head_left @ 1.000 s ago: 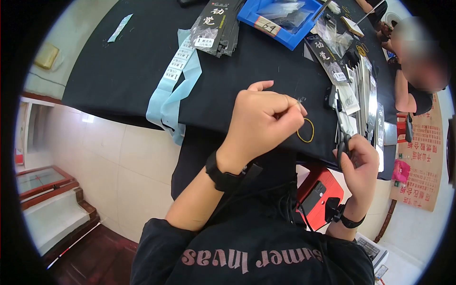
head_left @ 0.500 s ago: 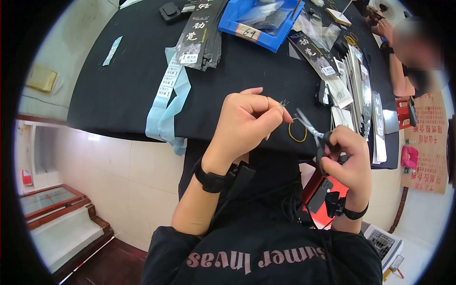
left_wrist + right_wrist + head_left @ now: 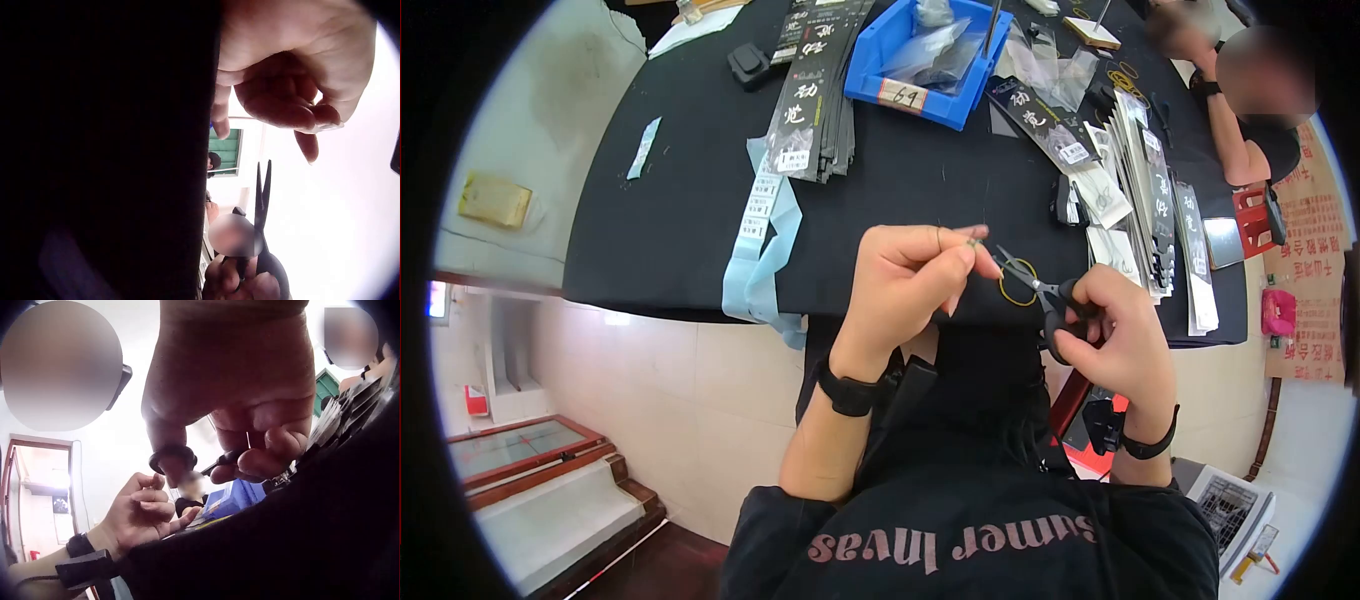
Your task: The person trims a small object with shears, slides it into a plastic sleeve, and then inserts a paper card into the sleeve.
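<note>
- Blue bin (image 3: 948,110): stands on the far half of the counter (image 3: 915,185) and contains clear plastic bags (image 3: 927,48). Front label: "69".
- Black packages (image 3: 805,105): stacked beside the bin, toward the counter's left edge. White characters read "劲觉"; the white label at the near end shows "1".
- Label strip (image 3: 748,275): pale blue, bearing repeated "1" labels; hangs over the counter's near edge.
- Left hand (image 3: 908,285): thumb and index finger pinch a small item (image 3: 974,242), too small to identify, above the counter's near edge.
- Right hand (image 3: 1125,330): grips scissors (image 3: 1048,289), blades directed toward the left hand. A yellow rubber band (image 3: 1018,305) lies by the near edge.
- Left wrist view: shows the blades slightly parted.
- Right wrist view: shows the right thumb through a handle loop (image 3: 174,455) and a doorway (image 3: 40,487) outside the head view.
</note>
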